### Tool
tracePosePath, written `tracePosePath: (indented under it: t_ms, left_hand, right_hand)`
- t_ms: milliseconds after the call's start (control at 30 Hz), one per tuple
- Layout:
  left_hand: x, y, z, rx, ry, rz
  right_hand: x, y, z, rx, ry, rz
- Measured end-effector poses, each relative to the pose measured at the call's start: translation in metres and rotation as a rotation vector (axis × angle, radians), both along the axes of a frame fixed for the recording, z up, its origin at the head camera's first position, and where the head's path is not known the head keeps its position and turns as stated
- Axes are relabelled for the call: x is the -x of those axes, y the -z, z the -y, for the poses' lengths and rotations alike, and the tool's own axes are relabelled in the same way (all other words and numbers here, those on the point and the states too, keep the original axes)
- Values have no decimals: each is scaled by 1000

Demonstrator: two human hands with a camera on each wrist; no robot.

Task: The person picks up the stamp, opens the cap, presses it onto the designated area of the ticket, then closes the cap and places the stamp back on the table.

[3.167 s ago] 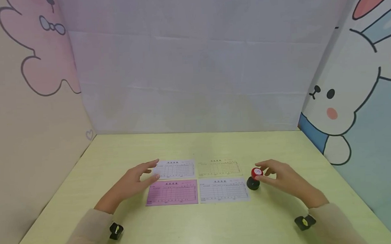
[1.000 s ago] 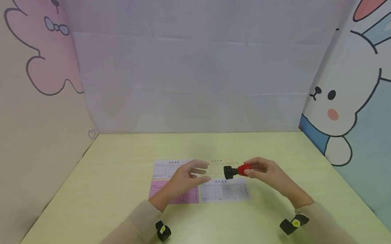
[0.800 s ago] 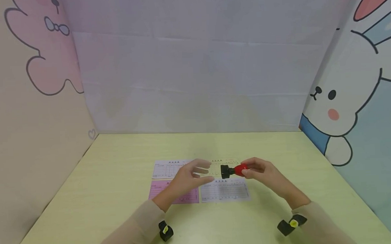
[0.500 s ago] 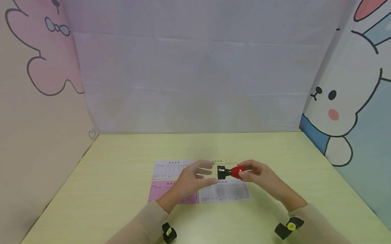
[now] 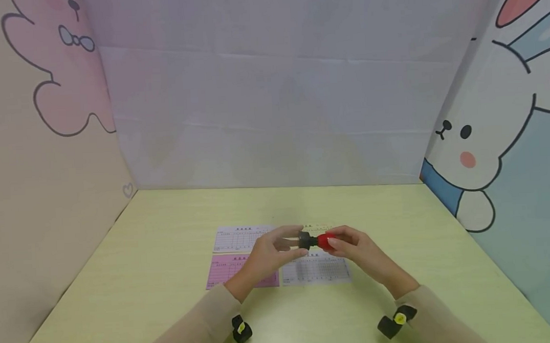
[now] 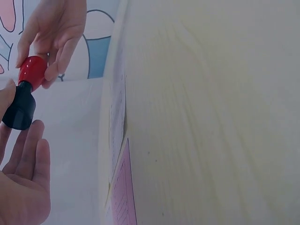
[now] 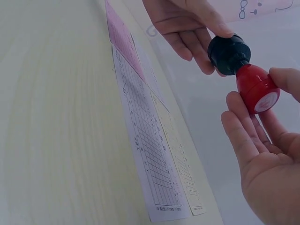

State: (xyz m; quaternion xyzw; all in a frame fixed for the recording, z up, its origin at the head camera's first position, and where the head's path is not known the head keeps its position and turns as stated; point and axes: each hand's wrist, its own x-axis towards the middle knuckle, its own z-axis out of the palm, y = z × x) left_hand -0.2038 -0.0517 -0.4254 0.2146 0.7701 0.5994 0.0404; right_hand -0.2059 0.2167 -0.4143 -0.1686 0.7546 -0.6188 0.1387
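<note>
A stamp with a red bulb-shaped handle [image 5: 324,241] and a black capped end [image 5: 305,240] is held sideways above paper forms in the head view. My right hand [image 5: 359,249] pinches the red handle between thumb and fingers. At the black end, my left hand [image 5: 271,251] has its thumb on one side and its fingertips on the other. The right wrist view shows a round white label [image 7: 267,101] on the handle's end and the left thumb [image 7: 222,29] against the black cap [image 7: 229,55].
Beneath the hands lie a pink form [image 5: 224,271], a white form [image 5: 316,273], another white form [image 5: 234,240] and a pale yellow form [image 7: 180,157], side by side on the light wooden table [image 5: 281,319]. A pale wall sheet [image 5: 272,115] stands behind.
My right hand lifted the stamp off the table, turned it sideways and brought it left. My left hand came right from beside the forms to the black end, its fingers drawing in on it.
</note>
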Motion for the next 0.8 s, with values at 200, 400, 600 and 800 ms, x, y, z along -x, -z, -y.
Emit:
tracePosePath:
  t_ms: [200,400,600,800]
  left_hand:
    - [-1,0,0,-39,-18,41]
    - [0,2,-1,-41,-29,41]
    - [0,0,-2,-55,-33,43]
    - [0,-3,-1,-22,-45,38]
  right_hand:
    - [-1,2,6,11,3,-11]
    - [-4,4,11,-2,42,-32]
    - [-5,5,14,10,86,-73]
    - [-6,3,15,-25,109,-72]
